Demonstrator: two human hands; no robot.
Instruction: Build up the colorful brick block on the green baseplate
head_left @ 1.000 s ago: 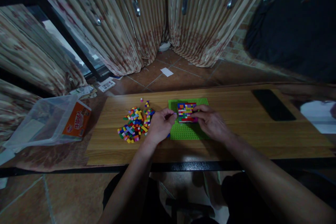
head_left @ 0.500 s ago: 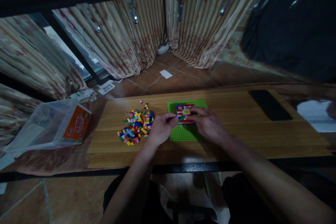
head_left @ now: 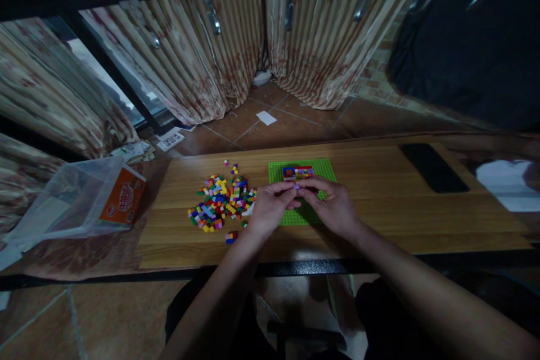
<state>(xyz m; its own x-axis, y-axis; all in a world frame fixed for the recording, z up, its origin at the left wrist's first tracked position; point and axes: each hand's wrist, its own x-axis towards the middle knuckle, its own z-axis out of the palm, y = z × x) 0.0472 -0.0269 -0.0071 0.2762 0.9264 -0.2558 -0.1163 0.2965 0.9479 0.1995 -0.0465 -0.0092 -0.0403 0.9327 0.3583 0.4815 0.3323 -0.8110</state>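
A green baseplate (head_left: 324, 168) lies on the wooden table (head_left: 379, 208), with a multicoloured block of small bricks (head_left: 298, 172) built on its far part. My left hand (head_left: 270, 211) and my right hand (head_left: 333, 205) meet over the plate's near half, fingertips pinched together on a small purple brick (head_left: 296, 186). Left of the plate a heap of loose coloured bricks (head_left: 219, 202) is spread out, close to my left hand.
A clear plastic tub with an orange box (head_left: 122, 197) sits at the table's left end. A black phone (head_left: 433, 167) lies at the far right. Striped curtains hang behind, over a tiled floor with scattered papers (head_left: 171, 139).
Both hands drew back from the built block toward me and came together, pinching a small purple brick. A couple of loose bricks now show near the table's front, left of my left wrist.
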